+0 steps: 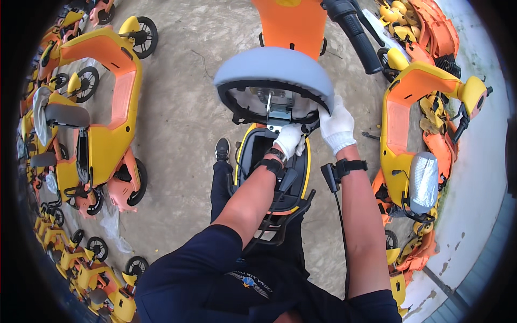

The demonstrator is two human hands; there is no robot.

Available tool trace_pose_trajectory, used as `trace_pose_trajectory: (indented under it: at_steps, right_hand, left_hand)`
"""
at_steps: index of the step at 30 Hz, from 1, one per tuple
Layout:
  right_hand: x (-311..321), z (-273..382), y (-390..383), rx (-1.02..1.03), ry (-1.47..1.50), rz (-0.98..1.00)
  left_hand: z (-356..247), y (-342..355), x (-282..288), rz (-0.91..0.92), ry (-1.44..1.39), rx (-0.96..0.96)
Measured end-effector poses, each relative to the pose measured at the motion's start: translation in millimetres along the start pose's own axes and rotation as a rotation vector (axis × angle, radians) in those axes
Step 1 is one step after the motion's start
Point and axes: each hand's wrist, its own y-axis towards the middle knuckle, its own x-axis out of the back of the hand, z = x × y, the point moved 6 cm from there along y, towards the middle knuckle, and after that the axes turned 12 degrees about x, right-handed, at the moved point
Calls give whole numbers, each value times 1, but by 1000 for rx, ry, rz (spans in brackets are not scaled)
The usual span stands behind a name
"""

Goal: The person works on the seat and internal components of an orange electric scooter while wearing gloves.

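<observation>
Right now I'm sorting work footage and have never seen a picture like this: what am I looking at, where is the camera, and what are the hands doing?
The camera sits on a person's head and looks down, so the forearms come in from the bottom and straight lines bend near the rim. Both hands wear white gloves. The left hand reaches under the raised grey seat of a yellow and orange scooter, at the metal bracket there. The right hand grips the seat's rim. Below them the seat compartment lies open. Each wrist carries a black strap. More scooters of the same kind lie about on the concrete ground.
</observation>
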Motion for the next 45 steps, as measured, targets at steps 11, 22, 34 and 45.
trace_pose_trajectory:
  at_steps: [11, 22, 34, 45]
  right_hand:
    - [1, -13, 1, -53, -8, 73]
    - [-6, -15, -3, 28, 44, -47]
    - [-1, -7, -2, 55, 41, -53]
    - [-8, -12, -1, 98, 24, -67]
  left_hand:
    - [34, -27, -14, 198, -239, -12]
    - [-5, 0, -3, 0, 522, -35]
    - [31, -35, -3, 58, 223, -276]
    - [-11, -10, 0, -106, 671, -83]
